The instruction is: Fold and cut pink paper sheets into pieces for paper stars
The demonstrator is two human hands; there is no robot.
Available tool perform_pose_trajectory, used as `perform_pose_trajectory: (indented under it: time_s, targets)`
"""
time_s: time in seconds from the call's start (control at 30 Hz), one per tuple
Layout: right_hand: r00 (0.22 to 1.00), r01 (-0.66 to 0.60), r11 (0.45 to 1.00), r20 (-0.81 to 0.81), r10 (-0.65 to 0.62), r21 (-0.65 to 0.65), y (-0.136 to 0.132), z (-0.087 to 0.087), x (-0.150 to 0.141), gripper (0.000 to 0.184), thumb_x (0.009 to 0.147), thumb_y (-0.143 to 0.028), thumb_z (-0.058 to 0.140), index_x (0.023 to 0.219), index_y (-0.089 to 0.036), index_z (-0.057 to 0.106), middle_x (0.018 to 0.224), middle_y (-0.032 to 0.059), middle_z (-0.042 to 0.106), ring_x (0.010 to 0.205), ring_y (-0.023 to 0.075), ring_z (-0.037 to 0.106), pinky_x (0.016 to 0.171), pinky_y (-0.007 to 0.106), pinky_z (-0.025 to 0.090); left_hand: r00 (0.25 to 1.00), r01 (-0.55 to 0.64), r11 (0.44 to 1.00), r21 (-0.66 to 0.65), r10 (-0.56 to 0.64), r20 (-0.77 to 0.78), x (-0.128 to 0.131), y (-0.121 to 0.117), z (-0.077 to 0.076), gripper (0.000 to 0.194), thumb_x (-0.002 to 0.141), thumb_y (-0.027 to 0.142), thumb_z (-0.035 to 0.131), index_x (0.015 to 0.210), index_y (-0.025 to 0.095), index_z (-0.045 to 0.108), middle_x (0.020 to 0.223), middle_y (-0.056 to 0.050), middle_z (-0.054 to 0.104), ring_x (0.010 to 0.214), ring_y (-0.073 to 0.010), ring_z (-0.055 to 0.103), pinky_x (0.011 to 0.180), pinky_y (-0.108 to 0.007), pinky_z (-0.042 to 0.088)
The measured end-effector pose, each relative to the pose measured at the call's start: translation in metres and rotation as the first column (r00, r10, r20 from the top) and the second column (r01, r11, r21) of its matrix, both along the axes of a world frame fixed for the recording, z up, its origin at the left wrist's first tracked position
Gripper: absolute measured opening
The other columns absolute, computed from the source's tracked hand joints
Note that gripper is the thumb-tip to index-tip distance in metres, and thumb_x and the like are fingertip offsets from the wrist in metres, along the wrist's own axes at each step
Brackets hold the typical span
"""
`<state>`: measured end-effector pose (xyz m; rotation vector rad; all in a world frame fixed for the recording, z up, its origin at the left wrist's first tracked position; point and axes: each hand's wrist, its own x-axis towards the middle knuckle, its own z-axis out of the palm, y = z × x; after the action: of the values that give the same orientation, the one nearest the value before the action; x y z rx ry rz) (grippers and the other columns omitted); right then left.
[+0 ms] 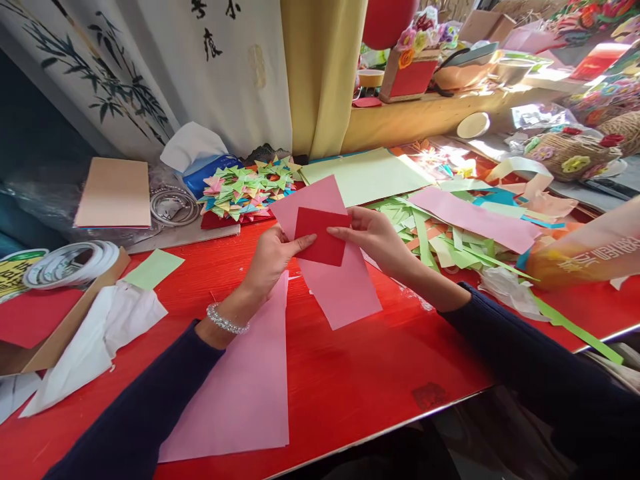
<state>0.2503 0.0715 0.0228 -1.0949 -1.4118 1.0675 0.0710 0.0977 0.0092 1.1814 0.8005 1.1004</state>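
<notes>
Between my two hands a small red paper square (320,248) lies against a longer pink paper strip (345,293), both lifted above the table. My left hand (270,260) pinches them at the left edge, its thumb on the red square. On the right side my right hand (373,237) grips the same papers, with the thumb tip on the red square and fingers behind. Beneath my left forearm a large pink sheet (245,387) rests on the table.
Folded paper stars (250,190) are heaped at the back, beside a pale green sheet (370,175). Green paper scraps (425,233) spread to the right near a pink strip (475,217). A cardboard box (85,313) with tape rolls (75,263) stands left. The red table (380,387) has a front edge.
</notes>
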Motion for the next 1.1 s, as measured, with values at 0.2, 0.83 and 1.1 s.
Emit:
perform_pose_trajectory:
  time_s: [0.2,0.83,1.1]
  targets:
    - [0.981,0.099,0.994,0.170,-0.090,-0.047,-0.003,0.004,0.002,0.050,0.070,-0.055,0.071,0.051,-0.018,0.044,0.050,-0.0037,0.043,0.044,0.0061,0.037,0.037,0.021,0.024,0.991,-0.100,0.986,0.135,0.111,-0.077,-0.008,0.003,0.013,0.044,0.065,0.024,0.082,0.103,0.020,0.060,0.094,-0.004,0.066,0.101,-0.0239,0.062,0.086,-0.035,0.053]
    - [0.990,0.067,0.998,0.125,-0.069,0.023,-0.006,0.003,-0.001,0.045,0.073,-0.056,0.069,0.056,-0.020,0.047,0.056,-0.0023,0.045,0.052,0.0101,0.042,0.043,0.024,0.031,0.978,-0.024,0.957,0.289,0.082,-0.191,-0.008,0.002,0.016,0.049,0.063,0.010,0.078,0.108,0.023,0.065,0.115,-0.003,0.061,0.115,-0.0237,0.052,0.098,-0.034,0.044]
    - [0.995,0.088,0.996,-0.047,-0.089,-0.030,-0.007,0.004,-0.002,0.035,0.074,-0.049,0.071,0.065,-0.019,0.056,0.066,-0.0002,0.058,0.058,0.0114,0.053,0.047,0.024,0.042,0.995,-0.029,0.984,0.177,0.046,-0.092,-0.002,-0.002,0.011,0.050,0.064,0.012,0.079,0.109,0.022,0.061,0.083,0.000,0.060,0.092,-0.0220,0.061,0.087,-0.037,0.050]
